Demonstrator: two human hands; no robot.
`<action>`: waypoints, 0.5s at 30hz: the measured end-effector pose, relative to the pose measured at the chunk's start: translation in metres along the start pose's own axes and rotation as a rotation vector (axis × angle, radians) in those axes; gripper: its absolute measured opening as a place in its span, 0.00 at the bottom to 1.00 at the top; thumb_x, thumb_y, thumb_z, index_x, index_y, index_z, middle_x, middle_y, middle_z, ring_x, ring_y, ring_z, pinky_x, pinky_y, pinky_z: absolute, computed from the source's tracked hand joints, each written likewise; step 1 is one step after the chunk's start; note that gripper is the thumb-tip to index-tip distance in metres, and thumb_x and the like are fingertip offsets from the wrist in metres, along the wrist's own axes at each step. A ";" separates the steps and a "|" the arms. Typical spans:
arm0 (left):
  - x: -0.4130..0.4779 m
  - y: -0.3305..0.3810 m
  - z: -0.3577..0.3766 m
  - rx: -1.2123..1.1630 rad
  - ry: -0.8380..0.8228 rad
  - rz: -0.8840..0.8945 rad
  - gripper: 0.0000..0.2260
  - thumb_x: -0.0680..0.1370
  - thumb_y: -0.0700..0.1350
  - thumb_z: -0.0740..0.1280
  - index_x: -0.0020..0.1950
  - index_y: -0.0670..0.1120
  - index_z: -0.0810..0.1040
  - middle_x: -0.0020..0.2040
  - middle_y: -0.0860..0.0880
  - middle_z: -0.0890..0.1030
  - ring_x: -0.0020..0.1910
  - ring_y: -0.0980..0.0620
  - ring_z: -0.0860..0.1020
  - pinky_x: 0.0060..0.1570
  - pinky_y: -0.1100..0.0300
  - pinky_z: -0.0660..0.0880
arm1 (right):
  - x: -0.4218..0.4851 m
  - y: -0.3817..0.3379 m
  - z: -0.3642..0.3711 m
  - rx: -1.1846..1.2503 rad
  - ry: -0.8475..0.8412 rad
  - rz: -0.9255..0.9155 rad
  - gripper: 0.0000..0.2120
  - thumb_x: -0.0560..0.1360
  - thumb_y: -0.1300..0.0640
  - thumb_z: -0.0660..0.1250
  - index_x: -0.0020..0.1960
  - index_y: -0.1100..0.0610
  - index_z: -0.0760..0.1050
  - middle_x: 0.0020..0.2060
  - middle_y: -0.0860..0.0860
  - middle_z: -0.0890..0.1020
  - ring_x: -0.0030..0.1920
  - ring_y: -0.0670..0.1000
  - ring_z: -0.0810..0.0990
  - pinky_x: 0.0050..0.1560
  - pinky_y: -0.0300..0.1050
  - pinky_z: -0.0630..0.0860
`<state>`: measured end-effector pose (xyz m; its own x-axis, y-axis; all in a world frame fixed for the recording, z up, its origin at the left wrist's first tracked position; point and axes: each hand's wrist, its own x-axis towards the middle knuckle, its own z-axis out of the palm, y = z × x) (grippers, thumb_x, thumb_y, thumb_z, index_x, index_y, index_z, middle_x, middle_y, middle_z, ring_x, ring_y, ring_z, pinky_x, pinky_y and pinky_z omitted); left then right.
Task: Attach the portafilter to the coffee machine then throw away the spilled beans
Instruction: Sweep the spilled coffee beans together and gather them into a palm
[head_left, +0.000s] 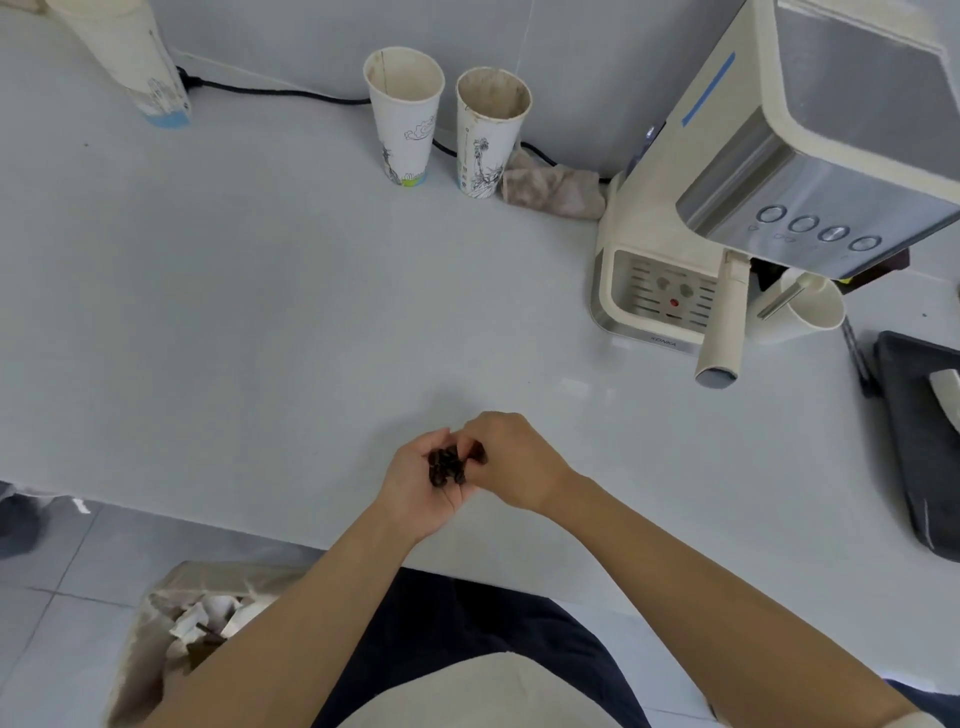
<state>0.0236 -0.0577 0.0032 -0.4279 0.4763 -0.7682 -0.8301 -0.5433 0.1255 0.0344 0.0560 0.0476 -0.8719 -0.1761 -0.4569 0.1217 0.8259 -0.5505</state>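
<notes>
**Beans gathered in the palm, portafilter locked on the machine**

Over the near edge of the white counter (208, 312), the left hand (415, 493) lies palm up and cupped, a dark cluster of coffee beans (447, 465) resting in the hollow. The right hand (511, 462) sits right against it, knuckles up, its fingertips pressed together on a bean or two at the edge of the pile; exactly how many it pinches is hard to tell. The two hands touch at the fingers.

Up at the right stands the cream and steel coffee machine (779, 156), four round buttons across its front. The portafilter (724, 322) is seated under the brew head, its pale handle pointing out toward the person above the drip tray. Just beside it stands a white cup (810, 312) holding a metal wand.

At the back wall, two stained paper cups (405, 114) stand side by side, a crumpled cloth (553, 189) next to them. Down on the floor at lower left, a bin (156, 649) with paper scraps sits open below the counter edge.
</notes>
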 end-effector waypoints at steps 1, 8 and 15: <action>-0.003 0.001 0.001 -0.022 -0.005 0.020 0.14 0.79 0.41 0.55 0.38 0.39 0.76 0.30 0.44 0.82 0.29 0.50 0.82 0.34 0.59 0.81 | 0.001 -0.002 0.000 0.003 -0.001 -0.013 0.07 0.72 0.66 0.63 0.47 0.64 0.78 0.47 0.60 0.79 0.41 0.50 0.71 0.43 0.42 0.69; -0.022 -0.005 -0.004 -0.174 -0.051 0.212 0.24 0.79 0.41 0.53 0.31 0.37 0.82 0.31 0.42 0.83 0.30 0.49 0.83 0.31 0.62 0.80 | -0.003 -0.011 0.004 0.225 0.063 -0.109 0.12 0.73 0.64 0.65 0.55 0.60 0.79 0.52 0.56 0.82 0.48 0.51 0.79 0.49 0.35 0.74; -0.048 -0.034 -0.017 -0.450 0.005 0.516 0.14 0.79 0.43 0.54 0.41 0.40 0.76 0.40 0.44 0.80 0.43 0.47 0.80 0.43 0.58 0.81 | -0.025 -0.031 0.019 0.784 0.034 -0.143 0.11 0.74 0.67 0.61 0.44 0.58 0.81 0.40 0.47 0.83 0.43 0.39 0.80 0.46 0.27 0.74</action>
<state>0.0784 -0.0741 0.0251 -0.7265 0.0767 -0.6829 -0.2903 -0.9350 0.2038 0.0615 0.0248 0.0623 -0.9166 -0.2250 -0.3306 0.2953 0.1769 -0.9389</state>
